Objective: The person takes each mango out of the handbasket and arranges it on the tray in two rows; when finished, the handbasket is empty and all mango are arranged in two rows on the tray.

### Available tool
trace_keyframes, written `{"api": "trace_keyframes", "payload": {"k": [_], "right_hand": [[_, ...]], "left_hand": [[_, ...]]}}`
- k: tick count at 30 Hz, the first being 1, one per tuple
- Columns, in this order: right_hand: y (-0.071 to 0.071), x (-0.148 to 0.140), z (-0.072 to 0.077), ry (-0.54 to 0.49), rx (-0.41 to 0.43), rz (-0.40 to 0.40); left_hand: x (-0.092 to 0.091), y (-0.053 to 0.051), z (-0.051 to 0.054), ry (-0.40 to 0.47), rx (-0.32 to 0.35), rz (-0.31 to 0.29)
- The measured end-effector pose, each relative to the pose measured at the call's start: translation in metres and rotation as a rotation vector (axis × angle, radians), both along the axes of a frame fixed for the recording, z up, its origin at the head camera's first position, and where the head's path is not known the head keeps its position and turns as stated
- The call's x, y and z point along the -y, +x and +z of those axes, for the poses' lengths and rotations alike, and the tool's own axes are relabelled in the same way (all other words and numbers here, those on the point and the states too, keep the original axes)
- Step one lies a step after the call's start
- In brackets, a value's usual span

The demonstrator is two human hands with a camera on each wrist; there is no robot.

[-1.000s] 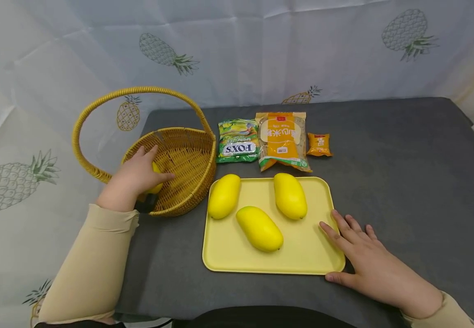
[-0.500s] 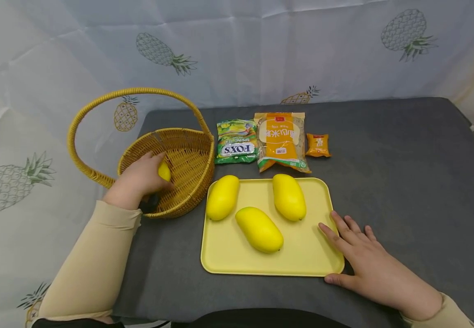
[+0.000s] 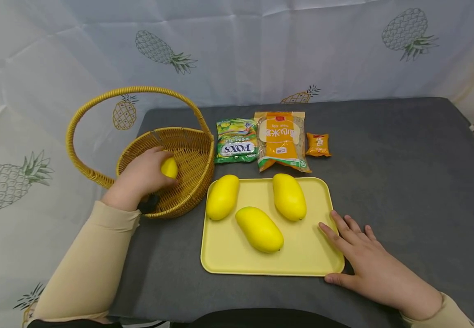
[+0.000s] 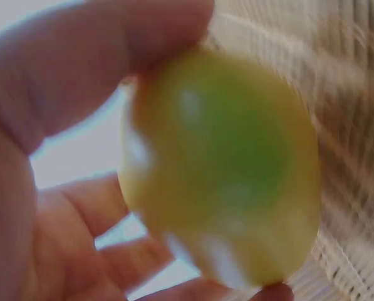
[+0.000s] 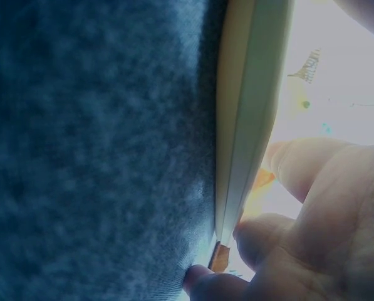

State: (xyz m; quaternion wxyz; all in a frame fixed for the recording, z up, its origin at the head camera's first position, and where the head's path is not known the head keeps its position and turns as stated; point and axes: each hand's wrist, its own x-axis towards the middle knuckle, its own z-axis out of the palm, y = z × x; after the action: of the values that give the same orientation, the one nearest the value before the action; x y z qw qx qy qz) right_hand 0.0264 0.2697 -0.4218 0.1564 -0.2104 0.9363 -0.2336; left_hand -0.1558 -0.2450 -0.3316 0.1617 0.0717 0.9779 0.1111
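My left hand is inside the yellow wicker basket, its thumb and fingers curled round a yellow mango. The left wrist view shows the green-tinged end of this mango blurred, close to the woven wall. Three more mangoes lie on a pale yellow tray: one at its left, one in the middle, one at the upper right. With fingers spread, my right hand rests at the right edge of the tray; the right wrist view shows the tray's side close by.
Behind the tray lie a green candy bag, a larger orange-and-clear food bag and a small orange packet. The basket's tall handle arches above its opening. A pineapple-print cloth hangs behind the grey table.
My left hand has closed round the mango in the basket and shifted slightly right with it, so more of the fruit shows. My right hand has stayed on the tray's edge.
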Motion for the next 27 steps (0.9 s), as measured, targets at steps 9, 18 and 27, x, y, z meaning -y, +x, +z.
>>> {"api": "trace_keyframes", "payload": {"k": [9, 18, 27], "right_hand": [[0.000, 0.000, 0.001, -0.003, 0.017, -0.003], [-0.001, 0.000, 0.002, 0.000, 0.026, -0.002], [-0.001, 0.000, 0.002, 0.010, 0.009, 0.002]], "left_hand": [[-0.018, 0.017, 0.026, 0.044, -0.080, -0.016], [-0.054, 0.053, 0.055, 0.131, -0.134, -0.087], [-0.094, 0.093, 0.050, 0.255, -0.307, -0.274]]}}
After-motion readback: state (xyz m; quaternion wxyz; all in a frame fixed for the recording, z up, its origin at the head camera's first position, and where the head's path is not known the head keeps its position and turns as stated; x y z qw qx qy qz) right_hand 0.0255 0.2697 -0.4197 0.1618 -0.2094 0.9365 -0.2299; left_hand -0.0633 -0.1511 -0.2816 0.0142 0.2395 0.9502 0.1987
